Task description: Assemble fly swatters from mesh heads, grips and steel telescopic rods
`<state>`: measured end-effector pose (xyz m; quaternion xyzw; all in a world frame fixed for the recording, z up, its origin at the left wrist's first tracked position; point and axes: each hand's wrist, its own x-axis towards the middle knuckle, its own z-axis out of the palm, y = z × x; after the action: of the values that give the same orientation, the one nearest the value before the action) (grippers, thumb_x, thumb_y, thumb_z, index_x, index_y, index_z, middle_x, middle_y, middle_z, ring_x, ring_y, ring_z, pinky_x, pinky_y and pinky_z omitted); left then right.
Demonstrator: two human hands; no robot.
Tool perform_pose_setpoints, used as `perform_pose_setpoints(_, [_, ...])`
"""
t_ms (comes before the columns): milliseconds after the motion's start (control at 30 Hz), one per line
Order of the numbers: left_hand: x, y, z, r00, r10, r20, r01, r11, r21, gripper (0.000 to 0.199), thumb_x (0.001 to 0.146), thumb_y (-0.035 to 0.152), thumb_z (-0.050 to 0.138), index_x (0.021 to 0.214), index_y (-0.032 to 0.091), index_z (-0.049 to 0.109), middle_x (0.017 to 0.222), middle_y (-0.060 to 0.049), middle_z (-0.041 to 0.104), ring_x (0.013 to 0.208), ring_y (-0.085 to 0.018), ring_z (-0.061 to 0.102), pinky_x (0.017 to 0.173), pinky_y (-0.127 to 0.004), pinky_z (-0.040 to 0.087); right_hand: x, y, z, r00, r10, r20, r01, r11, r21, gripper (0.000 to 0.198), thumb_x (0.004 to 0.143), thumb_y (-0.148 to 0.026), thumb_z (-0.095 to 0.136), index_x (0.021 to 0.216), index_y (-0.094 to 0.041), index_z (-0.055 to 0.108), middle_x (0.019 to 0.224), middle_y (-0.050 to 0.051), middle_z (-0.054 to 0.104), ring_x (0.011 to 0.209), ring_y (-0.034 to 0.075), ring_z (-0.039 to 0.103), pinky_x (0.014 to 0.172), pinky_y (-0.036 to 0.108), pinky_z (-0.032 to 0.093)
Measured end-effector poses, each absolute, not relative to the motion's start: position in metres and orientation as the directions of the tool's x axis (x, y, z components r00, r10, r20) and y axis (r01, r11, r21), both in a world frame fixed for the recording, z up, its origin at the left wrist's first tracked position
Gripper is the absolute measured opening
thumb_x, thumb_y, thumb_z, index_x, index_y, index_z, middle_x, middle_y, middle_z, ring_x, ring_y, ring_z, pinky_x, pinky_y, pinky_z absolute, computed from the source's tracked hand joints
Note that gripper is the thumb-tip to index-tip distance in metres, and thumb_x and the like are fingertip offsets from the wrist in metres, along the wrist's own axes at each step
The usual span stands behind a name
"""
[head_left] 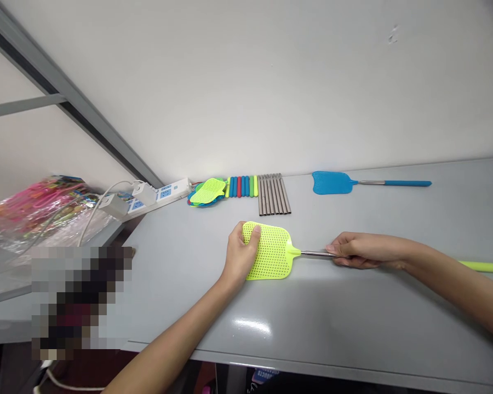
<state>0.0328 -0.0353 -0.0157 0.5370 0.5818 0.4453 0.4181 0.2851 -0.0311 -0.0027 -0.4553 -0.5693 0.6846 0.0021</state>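
A yellow-green fly swatter is held level above the grey table between my two hands. My left hand grips the far left edge of its perforated head, thumb on top. Around the metal rod, right of the head, the fingers of my right hand are closed. A yellow-green handle shows beyond my right forearm, partly hidden by it. Farther back lies a blue fly swatter with a metal rod and blue handle.
Near the wall lie a pile of swatter heads, a row of coloured handles and several metal rods. A white power strip with plugs sits at the back left. Plastic-wrapped goods lie farther left. The table's front edge runs below my arms.
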Motion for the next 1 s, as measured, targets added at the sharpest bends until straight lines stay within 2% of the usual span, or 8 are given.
perform_pose_setpoints(433, [0.033, -0.036, -0.016, -0.073, 0.997, -0.033, 0.257, 0.051, 0.965, 0.026, 0.072, 0.044, 0.052, 0.071, 0.018, 0.049, 0.068, -0.002, 0.058, 0.066, -0.016, 0.057, 0.054, -0.024, 0.043, 0.287, -0.031, 0.000, -0.576, 0.545, -0.610, 0.542, -0.304, -0.783, 0.037, 0.080, -0.047, 0.040, 0.058, -0.016, 0.041, 0.046, -0.007, 0.024, 0.040, 0.005, 0.016, 0.038, 0.021, 0.012])
perform_pose_setpoints(733, [0.032, -0.034, -0.009, 0.002, 0.983, -0.186, 0.104, 0.185, 0.977, 0.027, 0.069, 0.044, 0.055, 0.074, 0.017, 0.051, 0.067, -0.002, 0.059, 0.059, -0.015, 0.057, 0.051, -0.024, 0.043, 0.288, -0.030, 0.000, -0.591, 0.540, -0.599, 0.548, -0.277, -0.790, 0.041, 0.079, -0.051, 0.040, 0.059, -0.016, 0.043, 0.045, -0.007, 0.023, 0.040, 0.005, 0.015, 0.038, 0.020, 0.013])
perform_pose_setpoints(1000, [0.027, -0.031, -0.007, 0.056, 0.965, -0.257, 0.098, 0.251, 0.963, 0.027, 0.069, 0.043, 0.055, 0.072, 0.017, 0.050, 0.066, -0.003, 0.058, 0.060, -0.016, 0.057, 0.049, -0.024, 0.043, 0.286, -0.031, 0.004, -0.571, 0.561, -0.599, 0.578, -0.244, -0.779, 0.042, 0.079, -0.052, 0.041, 0.058, -0.015, 0.044, 0.043, -0.007, 0.025, 0.040, 0.005, 0.017, 0.039, 0.019, 0.015])
